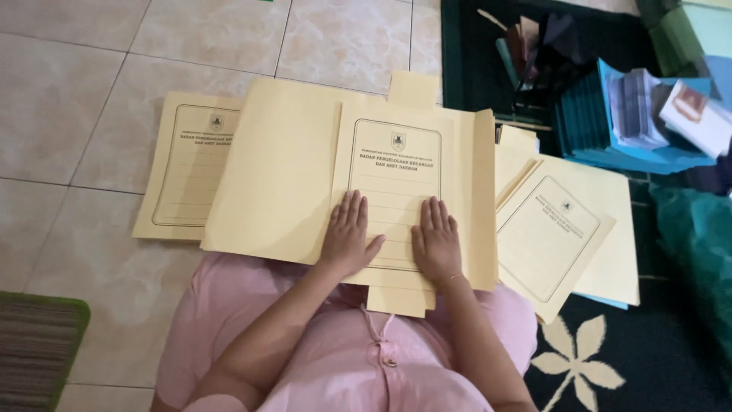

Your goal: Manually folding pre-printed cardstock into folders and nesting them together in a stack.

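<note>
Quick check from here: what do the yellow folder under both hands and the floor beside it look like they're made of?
The yellow folder under the left hand and right hand looks like thin matte card or manila stock: flat, dull, with crisp fold lines and tabs. The floor looks like glazed ceramic tile, though polished stone is possible: pale mottled squares, dark grout lines and a soft sheen.

The unfolded folder [343, 175] under both flat palms is matt, pale-yellow card with a smooth face, as are the printed folders on the left [187, 164] and on the right [564, 236]. The floor [69, 99] is glossy, marbled cream tile, while the dark rug [640, 358] at near right looks like soft woven cloth. The garment [343, 351] is smooth pink fabric.
</note>
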